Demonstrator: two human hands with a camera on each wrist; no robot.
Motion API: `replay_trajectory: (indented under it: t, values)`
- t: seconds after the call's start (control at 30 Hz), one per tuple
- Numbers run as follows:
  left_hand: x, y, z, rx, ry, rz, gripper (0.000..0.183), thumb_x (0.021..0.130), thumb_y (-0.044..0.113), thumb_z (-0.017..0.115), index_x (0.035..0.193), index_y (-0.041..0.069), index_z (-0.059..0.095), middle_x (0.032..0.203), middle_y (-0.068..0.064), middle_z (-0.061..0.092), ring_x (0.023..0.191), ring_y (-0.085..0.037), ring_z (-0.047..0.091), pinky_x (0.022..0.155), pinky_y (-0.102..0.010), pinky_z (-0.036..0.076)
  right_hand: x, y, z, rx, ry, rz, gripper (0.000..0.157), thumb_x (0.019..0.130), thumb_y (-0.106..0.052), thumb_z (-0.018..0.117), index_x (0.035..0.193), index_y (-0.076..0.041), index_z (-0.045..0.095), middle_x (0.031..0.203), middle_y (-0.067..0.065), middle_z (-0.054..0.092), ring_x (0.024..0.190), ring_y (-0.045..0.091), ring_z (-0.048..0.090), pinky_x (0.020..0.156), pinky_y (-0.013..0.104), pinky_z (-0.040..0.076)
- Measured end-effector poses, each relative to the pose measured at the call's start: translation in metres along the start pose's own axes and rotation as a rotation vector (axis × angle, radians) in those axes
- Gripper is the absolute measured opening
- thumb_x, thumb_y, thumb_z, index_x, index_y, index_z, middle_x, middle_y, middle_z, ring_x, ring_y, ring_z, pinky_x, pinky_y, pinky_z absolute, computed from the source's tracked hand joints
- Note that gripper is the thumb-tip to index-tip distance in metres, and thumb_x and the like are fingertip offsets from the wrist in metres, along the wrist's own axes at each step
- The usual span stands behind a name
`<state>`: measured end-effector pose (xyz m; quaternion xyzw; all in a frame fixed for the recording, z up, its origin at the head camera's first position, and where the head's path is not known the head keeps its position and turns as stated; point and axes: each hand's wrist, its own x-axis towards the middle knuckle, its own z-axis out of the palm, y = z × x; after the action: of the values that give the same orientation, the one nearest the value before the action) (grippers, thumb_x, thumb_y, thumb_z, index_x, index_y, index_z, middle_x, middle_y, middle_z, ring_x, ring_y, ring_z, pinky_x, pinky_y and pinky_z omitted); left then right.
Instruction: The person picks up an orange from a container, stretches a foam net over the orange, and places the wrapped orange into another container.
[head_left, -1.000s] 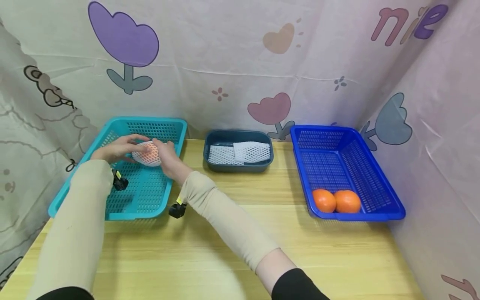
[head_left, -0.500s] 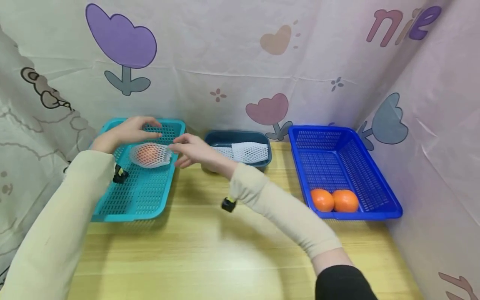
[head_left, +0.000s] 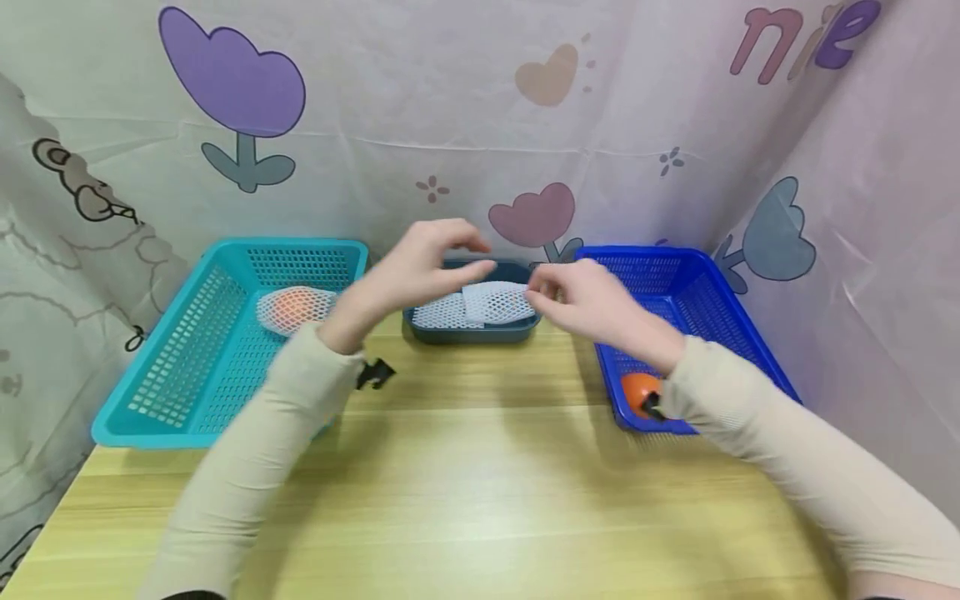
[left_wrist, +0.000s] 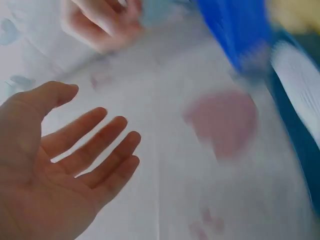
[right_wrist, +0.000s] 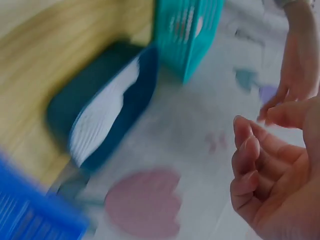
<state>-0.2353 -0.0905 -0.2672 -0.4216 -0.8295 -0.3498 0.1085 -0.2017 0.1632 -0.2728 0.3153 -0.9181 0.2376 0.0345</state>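
Left hand (head_left: 416, 268) and right hand (head_left: 592, 302) have moved rightward from the netted orange (head_left: 292, 310), which lies in the teal basket (head_left: 150, 439). Left fingers are spread, right ones loosely curled; both hold nothing, near the white nets (head_left: 497, 302) in the dark box (head_left: 472, 336).

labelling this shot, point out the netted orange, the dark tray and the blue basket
Netted orange (head_left: 293, 310), head view: middle of the net-covered fruit.
Dark tray (head_left: 471, 336), head view: its near outer wall.
Blue basket (head_left: 654, 272), head view: inside of its far wall.
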Motion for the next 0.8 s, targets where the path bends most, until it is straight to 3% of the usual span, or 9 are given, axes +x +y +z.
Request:
replay_trajectory:
  t: [0.1,0.17,0.3,0.4,0.47,0.6,0.7,0.8]
  values:
    - [0.018,0.018,0.036,-0.089,0.005,0.047,0.017,0.092,0.017,0.071,0.102,0.004,0.072,0.101,-0.006,0.071,0.098,-0.016,0.064,0.091,-0.028,0.05,-0.028,0.029,-0.019,-0.058,0.044,-0.017,0.01,0.096,-0.019,0.063,0.096,-0.013,0.071,0.075,-0.005,0.064,0.062,0.011,0.054,0.058,0.03,0.048]
    - [0.028,0.028,0.062,-0.124,-0.023,0.041,0.018,0.092,0.019,0.071,0.103,0.005,0.072,0.102,-0.003,0.071,0.098,-0.013,0.063,0.091,-0.025,0.048,-0.048,0.052,-0.027,-0.081,0.056,-0.045,0.006,0.095,-0.014,0.065,0.096,-0.013,0.071,0.077,-0.006,0.064,0.063,0.009,0.054,0.058,0.03,0.048]
    - [0.046,0.042,0.113,-0.174,-0.136,0.005,0.021,0.093,0.023,0.069,0.106,0.006,0.071,0.104,-0.001,0.07,0.099,-0.01,0.061,0.09,-0.021,0.048,-0.09,0.098,-0.033,-0.121,0.034,-0.07,0.009,0.091,-0.006,0.069,0.096,-0.013,0.07,0.079,-0.008,0.064,0.066,0.005,0.053,0.058,0.027,0.05]
    - [0.057,0.05,0.154,-0.163,-0.242,-0.007,0.027,0.094,0.026,0.068,0.11,0.005,0.07,0.108,-0.002,0.07,0.103,-0.012,0.061,0.092,-0.02,0.047,-0.117,0.127,-0.03,-0.13,-0.009,-0.035,0.013,0.089,-0.005,0.071,0.1,-0.012,0.071,0.084,-0.009,0.065,0.07,0.004,0.055,0.06,0.026,0.052]
    - [0.063,0.056,0.181,-0.109,-0.318,-0.026,0.031,0.094,0.03,0.067,0.116,0.007,0.069,0.114,-0.002,0.068,0.109,-0.013,0.059,0.1,-0.023,0.044,-0.133,0.142,-0.026,-0.104,-0.041,0.01,0.016,0.088,-0.007,0.073,0.103,-0.011,0.071,0.089,-0.008,0.068,0.075,0.006,0.059,0.065,0.029,0.054]
    - [0.07,0.066,0.228,0.108,-0.459,-0.107,0.039,0.094,0.041,0.066,0.12,0.013,0.067,0.122,0.001,0.063,0.118,-0.017,0.055,0.119,-0.048,0.022,-0.153,0.157,-0.012,-0.002,-0.134,0.102,0.03,0.089,-0.015,0.074,0.117,-0.007,0.068,0.108,0.001,0.071,0.097,0.022,0.066,0.082,0.047,0.056]
    - [0.072,0.07,0.251,0.292,-0.531,-0.162,0.032,0.09,0.047,0.068,0.109,0.021,0.068,0.115,0.004,0.062,0.117,-0.021,0.057,0.119,-0.059,0.005,-0.161,0.163,0.0,0.074,-0.215,0.163,0.048,0.087,-0.023,0.077,0.128,-0.003,0.062,0.121,0.01,0.067,0.109,0.033,0.062,0.089,0.055,0.052]
    - [0.076,0.072,0.266,0.392,-0.569,-0.221,0.026,0.085,0.048,0.073,0.099,0.027,0.067,0.11,0.008,0.064,0.117,-0.022,0.057,0.119,-0.057,-0.003,-0.164,0.165,0.01,0.116,-0.271,0.202,0.062,0.083,-0.027,0.081,0.133,0.001,0.057,0.124,0.016,0.064,0.105,0.031,0.062,0.086,0.048,0.054]
